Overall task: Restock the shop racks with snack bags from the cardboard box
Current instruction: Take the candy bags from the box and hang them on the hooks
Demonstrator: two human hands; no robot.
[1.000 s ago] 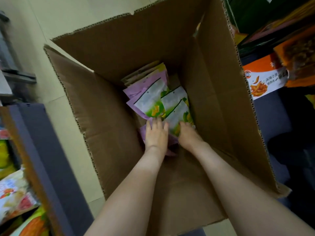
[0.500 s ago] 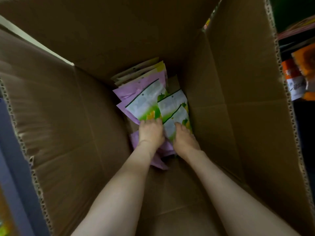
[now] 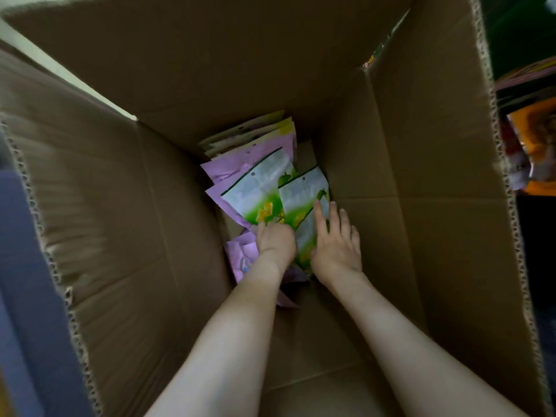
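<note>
Head view: snack bags [image 3: 261,191] under hands [image 3: 337,245] in cardboard box [image 3: 406,236].

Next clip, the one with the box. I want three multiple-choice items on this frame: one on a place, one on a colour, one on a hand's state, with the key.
1. Where do the snack bags lie?
A. On a shop rack
B. At the bottom of the cardboard box
C. On the floor beside the box

2. What colours are the bags on top of the pile?
A. Red and black
B. Blue and gold
C. Green and white

3. How is the right hand?
A. Fingers straight, laid on the bags
B. A fist holding nothing
C. Outside the box

Key: 1 B, the box walls rise all around the pile; 2 C, white upper parts run into green, with purple bags beneath; 3 A, its fingers lie straight on the green and white bags.
</note>
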